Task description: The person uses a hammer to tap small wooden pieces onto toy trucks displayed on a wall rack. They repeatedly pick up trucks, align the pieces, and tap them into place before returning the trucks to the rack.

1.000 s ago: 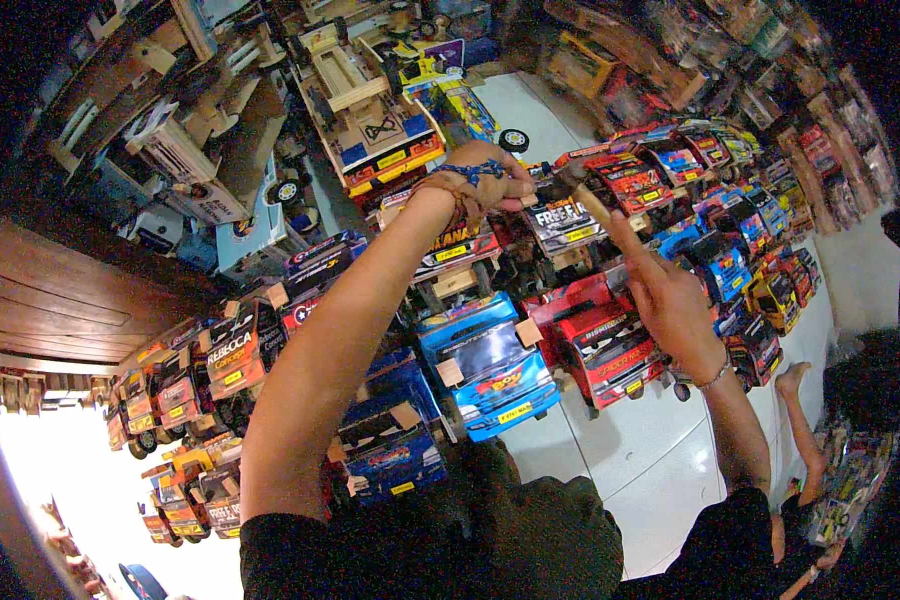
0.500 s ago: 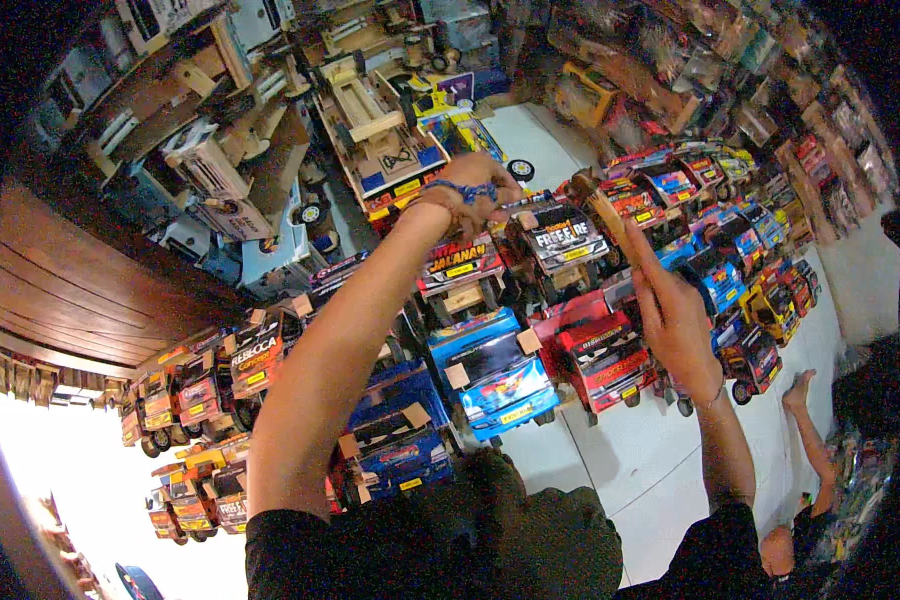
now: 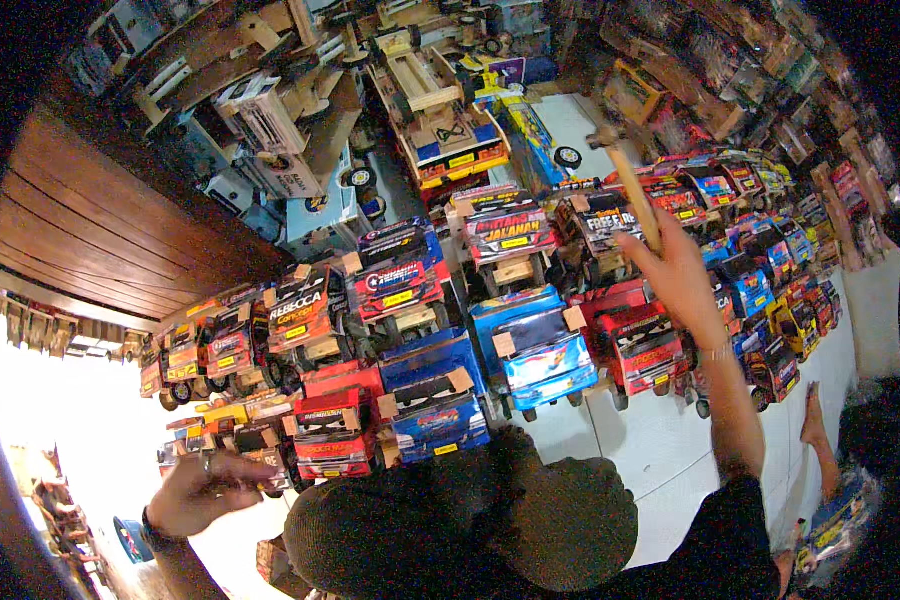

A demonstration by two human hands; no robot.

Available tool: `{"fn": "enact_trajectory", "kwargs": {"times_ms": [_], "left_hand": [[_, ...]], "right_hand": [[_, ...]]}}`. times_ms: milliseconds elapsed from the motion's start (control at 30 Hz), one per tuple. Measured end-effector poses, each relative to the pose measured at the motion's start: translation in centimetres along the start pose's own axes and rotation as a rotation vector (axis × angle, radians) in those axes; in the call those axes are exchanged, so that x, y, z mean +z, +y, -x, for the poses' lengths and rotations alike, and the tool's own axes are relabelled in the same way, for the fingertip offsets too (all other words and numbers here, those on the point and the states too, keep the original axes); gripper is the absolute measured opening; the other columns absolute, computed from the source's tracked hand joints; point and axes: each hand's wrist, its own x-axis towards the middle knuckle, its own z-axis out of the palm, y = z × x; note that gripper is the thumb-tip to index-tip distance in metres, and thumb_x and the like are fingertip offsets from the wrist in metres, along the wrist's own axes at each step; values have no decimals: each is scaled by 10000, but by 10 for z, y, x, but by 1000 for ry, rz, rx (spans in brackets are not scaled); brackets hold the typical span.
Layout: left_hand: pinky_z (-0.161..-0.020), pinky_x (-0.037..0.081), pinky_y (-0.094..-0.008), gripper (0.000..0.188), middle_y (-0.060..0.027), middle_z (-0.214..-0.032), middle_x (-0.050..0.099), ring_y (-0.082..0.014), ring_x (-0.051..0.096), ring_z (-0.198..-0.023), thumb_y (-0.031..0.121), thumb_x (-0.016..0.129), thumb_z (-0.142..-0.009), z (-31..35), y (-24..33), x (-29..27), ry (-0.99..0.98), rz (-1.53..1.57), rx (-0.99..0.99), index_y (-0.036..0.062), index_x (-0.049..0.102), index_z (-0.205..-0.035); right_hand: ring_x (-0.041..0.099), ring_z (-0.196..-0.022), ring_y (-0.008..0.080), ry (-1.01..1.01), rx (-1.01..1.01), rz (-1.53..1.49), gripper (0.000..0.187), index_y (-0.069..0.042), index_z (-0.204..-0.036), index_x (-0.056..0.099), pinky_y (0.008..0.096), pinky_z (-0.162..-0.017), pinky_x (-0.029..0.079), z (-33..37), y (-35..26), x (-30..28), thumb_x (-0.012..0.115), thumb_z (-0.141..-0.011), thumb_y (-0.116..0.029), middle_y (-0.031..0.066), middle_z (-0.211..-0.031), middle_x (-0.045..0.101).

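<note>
My right hand (image 3: 678, 272) is wrapped round the wooden handle of a hammer (image 3: 632, 190), its dark head tilted up and away over the truck rows. Nearest to it are a black-and-white toy truck (image 3: 602, 222) and a red toy truck (image 3: 638, 345). At the lower left, my left hand (image 3: 205, 492) has its thumb and fingers drawn together in a pinch, beside an orange-brown truck. Anything between those fingertips is too small to make out. In front of my knees stand a blue truck (image 3: 540, 350), a dark blue truck (image 3: 435, 415) and a red truck (image 3: 335, 435).
An unfinished wooden truck (image 3: 432, 100) stands at the back, near a loose wheel (image 3: 567, 157). Stacked trucks crowd the far left and right. A brown wooden panel (image 3: 120, 225) is at left. White floor tiles (image 3: 660, 470) show at right, by another person's bare foot (image 3: 813, 412).
My left hand has left the trucks at centre and come back to the lower left. My right hand still grips the hammer, now lifted slightly. The whole view has shifted, with the trucks appearing farther right.
</note>
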Motion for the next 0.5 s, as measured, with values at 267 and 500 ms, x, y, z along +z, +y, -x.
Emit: {"fn": "enact_trajectory", "kwargs": {"times_ms": [267,500], "left_hand": [[-732,547,-361,529,-151,-988,671,-242,667,-879,416,744,-856,45,-89,56,386,309,139,-27,605,-1108],[-791,522,-365,520,-115,-986,635,-212,628,-898,410,713,-880,34,-101,60,366,367,194,-33,574,-1115]], "right_hand": [[645,-669,296,-131,12,303,622,-6,-1033,643,407,-628,493,-41,-10,29,819,-719,-513,169,-770,653],[646,-641,276,-117,-19,166,465,-39,-1000,709,388,-608,482,-48,3,38,787,-775,-438,138,-713,655]]}}
